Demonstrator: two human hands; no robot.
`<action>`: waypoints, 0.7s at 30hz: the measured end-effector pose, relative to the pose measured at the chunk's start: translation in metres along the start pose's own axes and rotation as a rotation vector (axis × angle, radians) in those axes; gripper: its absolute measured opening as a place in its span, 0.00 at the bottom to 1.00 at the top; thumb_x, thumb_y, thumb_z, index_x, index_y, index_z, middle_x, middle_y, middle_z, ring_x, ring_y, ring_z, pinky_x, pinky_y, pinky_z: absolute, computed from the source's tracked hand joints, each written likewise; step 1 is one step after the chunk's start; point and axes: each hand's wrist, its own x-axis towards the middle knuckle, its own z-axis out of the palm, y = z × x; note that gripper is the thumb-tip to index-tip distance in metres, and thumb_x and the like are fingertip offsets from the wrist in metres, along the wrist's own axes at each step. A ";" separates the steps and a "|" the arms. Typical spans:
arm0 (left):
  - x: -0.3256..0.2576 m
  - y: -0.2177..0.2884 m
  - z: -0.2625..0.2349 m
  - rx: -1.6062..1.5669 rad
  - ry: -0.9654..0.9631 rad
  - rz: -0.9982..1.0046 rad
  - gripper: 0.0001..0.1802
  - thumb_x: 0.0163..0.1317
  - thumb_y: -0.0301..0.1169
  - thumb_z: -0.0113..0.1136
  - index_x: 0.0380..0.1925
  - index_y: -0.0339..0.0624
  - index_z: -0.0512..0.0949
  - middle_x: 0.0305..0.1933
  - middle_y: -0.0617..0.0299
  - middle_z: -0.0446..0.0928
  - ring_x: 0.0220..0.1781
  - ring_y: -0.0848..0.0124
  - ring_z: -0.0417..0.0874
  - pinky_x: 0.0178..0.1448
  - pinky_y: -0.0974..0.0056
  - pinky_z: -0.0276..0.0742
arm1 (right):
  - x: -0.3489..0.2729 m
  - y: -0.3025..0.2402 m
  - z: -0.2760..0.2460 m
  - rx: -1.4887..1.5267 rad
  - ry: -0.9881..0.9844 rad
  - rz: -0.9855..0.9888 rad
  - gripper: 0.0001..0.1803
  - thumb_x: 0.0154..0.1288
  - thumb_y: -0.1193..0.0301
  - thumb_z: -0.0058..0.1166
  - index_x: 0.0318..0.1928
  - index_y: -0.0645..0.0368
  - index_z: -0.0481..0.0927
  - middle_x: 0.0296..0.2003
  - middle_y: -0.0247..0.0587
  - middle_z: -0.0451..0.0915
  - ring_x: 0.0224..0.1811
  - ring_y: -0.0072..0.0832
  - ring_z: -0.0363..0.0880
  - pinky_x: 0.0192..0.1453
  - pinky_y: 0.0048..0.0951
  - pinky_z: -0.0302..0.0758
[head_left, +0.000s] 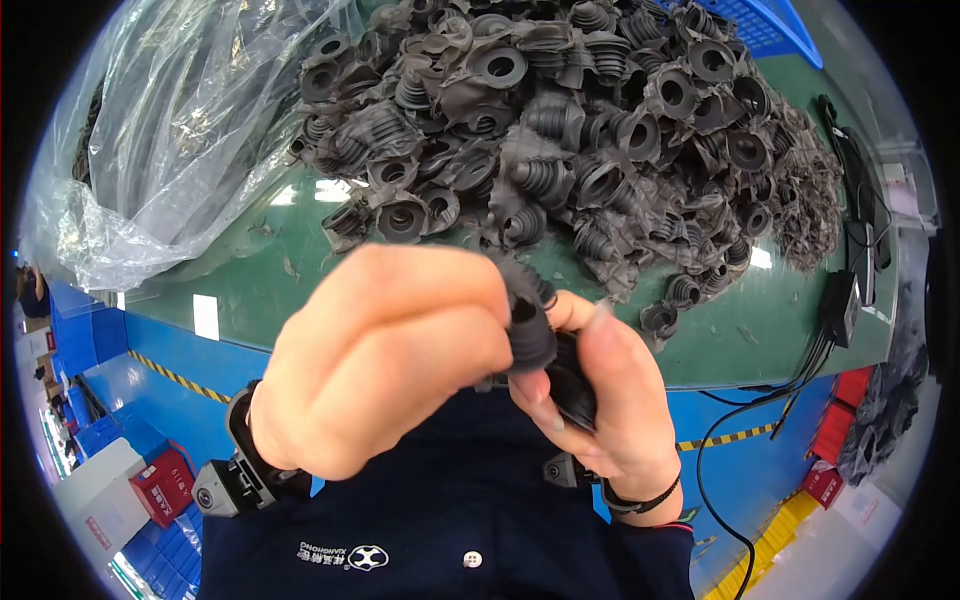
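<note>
Now both hands, L [385, 360] & R [610, 400], grip closed on black rubber boot [530, 335].

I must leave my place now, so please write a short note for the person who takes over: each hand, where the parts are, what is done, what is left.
Left hand: closed around one black ribbed rubber boot, close to the chest.
Right hand: its fingers pinch the same boot from below.
Parts: a large pile of rubber boots lies on the green table, and a clear plastic bag sits at its left.
Done: cannot tell, no finished parts are visible apart.
Left: the boot in hand, and the whole pile.
</note>
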 end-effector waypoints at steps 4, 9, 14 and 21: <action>0.004 0.000 0.003 0.041 0.175 -0.137 0.07 0.50 0.27 0.53 0.27 0.34 0.70 0.30 0.56 0.69 0.31 0.68 0.71 0.35 0.69 0.66 | 0.002 0.002 0.001 0.054 0.051 -0.052 0.06 0.60 0.70 0.47 0.33 0.60 0.69 0.23 0.35 0.71 0.16 0.09 0.60 0.12 0.09 0.49; 0.002 0.010 0.003 -0.051 0.034 -0.294 0.16 0.42 0.29 0.62 0.31 0.32 0.73 0.29 0.55 0.73 0.29 0.70 0.72 0.33 0.70 0.67 | 0.002 0.009 -0.003 0.166 0.016 -0.136 0.10 0.58 0.73 0.49 0.39 0.62 0.70 0.26 0.38 0.73 0.17 0.11 0.62 0.11 0.09 0.50; 0.002 0.018 0.007 0.182 0.104 -0.223 0.13 0.35 0.16 0.59 0.27 0.32 0.74 0.25 0.53 0.75 0.25 0.69 0.74 0.27 0.72 0.68 | 0.006 0.012 -0.005 0.235 -0.039 -0.123 0.09 0.57 0.73 0.49 0.38 0.63 0.71 0.26 0.39 0.72 0.18 0.12 0.63 0.10 0.09 0.50; 0.015 -0.009 0.002 0.352 0.529 -0.656 0.07 0.46 0.15 0.45 0.24 0.33 0.72 0.24 0.64 0.71 0.25 0.80 0.69 0.31 0.77 0.63 | -0.006 0.015 0.001 0.236 -0.201 0.009 0.05 0.58 0.72 0.48 0.31 0.61 0.71 0.22 0.35 0.69 0.14 0.10 0.58 0.09 0.10 0.47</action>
